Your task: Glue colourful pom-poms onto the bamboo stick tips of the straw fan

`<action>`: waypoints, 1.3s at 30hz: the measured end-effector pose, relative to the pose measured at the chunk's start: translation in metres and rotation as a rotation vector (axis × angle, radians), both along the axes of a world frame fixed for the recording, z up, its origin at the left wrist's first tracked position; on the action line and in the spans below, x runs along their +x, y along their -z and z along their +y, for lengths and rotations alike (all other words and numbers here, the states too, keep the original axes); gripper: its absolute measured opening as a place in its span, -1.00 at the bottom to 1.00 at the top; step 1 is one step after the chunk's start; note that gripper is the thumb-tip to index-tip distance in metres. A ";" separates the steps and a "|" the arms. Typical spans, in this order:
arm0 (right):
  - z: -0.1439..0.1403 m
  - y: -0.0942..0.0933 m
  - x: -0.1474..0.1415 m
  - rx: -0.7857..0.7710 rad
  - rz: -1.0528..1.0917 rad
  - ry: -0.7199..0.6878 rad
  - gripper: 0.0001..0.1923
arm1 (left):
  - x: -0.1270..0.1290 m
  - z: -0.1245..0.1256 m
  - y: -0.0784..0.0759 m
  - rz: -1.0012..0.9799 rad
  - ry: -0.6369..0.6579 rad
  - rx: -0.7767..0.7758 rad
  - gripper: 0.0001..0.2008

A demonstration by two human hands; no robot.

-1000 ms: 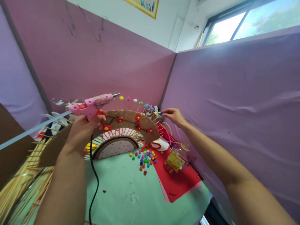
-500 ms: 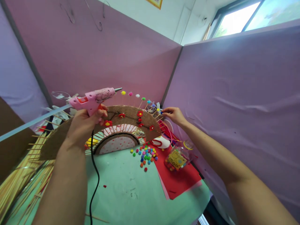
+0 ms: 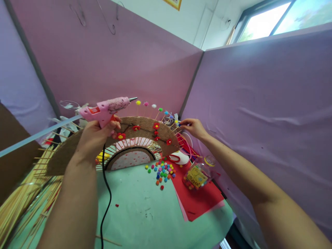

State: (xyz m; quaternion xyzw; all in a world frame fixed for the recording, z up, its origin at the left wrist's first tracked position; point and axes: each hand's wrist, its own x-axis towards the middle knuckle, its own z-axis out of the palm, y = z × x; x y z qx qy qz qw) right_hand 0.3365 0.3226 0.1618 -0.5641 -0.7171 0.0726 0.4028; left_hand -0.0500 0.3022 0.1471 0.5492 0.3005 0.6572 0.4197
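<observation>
- A pink glue gun [image 3: 106,110] is gripped in the left hand [image 3: 95,136], fingers curled tight round its handle, above the far left part of the desk [image 3: 140,214]; its metal tip is pointed right, just short of a yellow pompom [image 3: 138,102].
- A clear glue stick [image 3: 38,133] is seen jutting from the gun's back toward the left edge, and a black cord [image 3: 106,204] is hung down from the handle to the near edge.
- A small blue pompom [image 3: 179,125] is pinched between thumb and fingertips of the right hand [image 3: 193,128], at the right end of a fan-shaped craft piece [image 3: 140,129] propped upright near the far edge.
- The fan's brown band is dotted with red flowers [image 3: 156,126]; pompoms are fixed on several skewer tips along its top.
- The near middle of the desk is left open, with purple partitions [image 3: 259,103] closing the far and right sides.
- Loose pompoms [image 3: 162,171] are scattered in front of the fan, just beside red paper sheets [image 3: 199,202] at the right edge.
- A clear jar [image 3: 198,173] is laid on its side on the red paper, coloured pompoms inside.
- Bamboo skewers [image 3: 18,204] are piled at the near left corner.
</observation>
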 end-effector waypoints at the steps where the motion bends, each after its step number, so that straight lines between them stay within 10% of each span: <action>1: 0.000 0.000 0.000 0.002 -0.011 -0.005 -0.84 | 0.000 0.000 0.000 0.004 0.000 0.006 -0.89; 39: 0.009 -0.011 0.003 -0.038 -0.227 -0.037 -0.86 | 0.002 -0.008 -0.005 0.020 0.018 -0.069 -0.74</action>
